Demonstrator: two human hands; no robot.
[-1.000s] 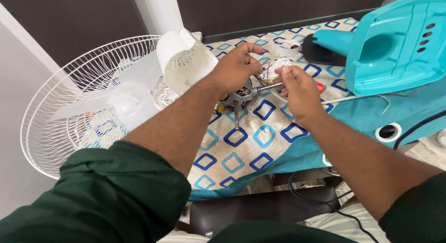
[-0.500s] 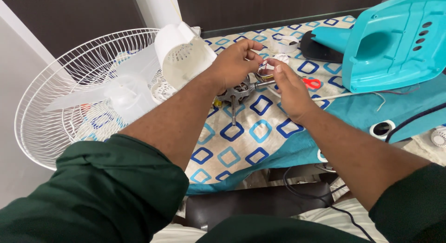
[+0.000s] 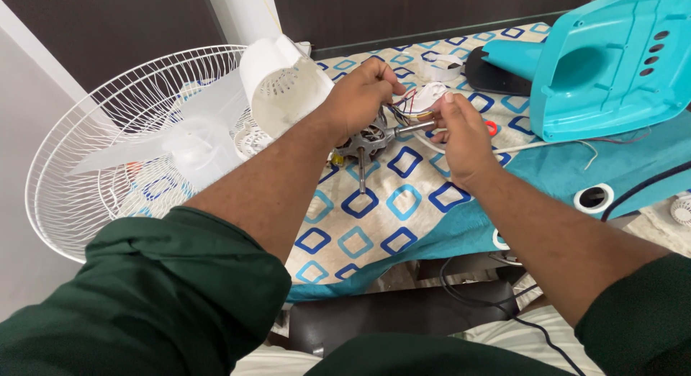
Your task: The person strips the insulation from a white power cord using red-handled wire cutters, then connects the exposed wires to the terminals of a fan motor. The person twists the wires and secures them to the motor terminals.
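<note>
Two green sleeves fill the bottom of the view, and their forearms cover much of the patterned cloth [image 3: 403, 203] spread over the desk, so the desk surface itself does not show. At left a white fan guard [image 3: 93, 174] stands tilted, its lower edge behind the left sleeve; translucent blades [image 3: 194, 142] lie in it, and a white cone-shaped cover [image 3: 284, 92] leans on its rim. At upper right a turquoise plastic housing [image 3: 612, 66] is cut off by the frame, with a black piece partly hidden behind it.

Between the hands, over the middle of the cloth, sits the motor [image 3: 368, 140], a small metal body with one shaft pointing down toward the viewer. The left hand [image 3: 360, 95] is curled closed over its top, hiding most of it. The right hand [image 3: 461, 135] pinches the side shaft [image 3: 416, 128] between thumb and fingers, the other fingers folded. Coloured wires [image 3: 407, 102] run from the motor to a small white part [image 3: 430, 95] just above the right hand; what that part is cannot be made out. A white cable [image 3: 533, 147] trails right from under the right hand.
</note>
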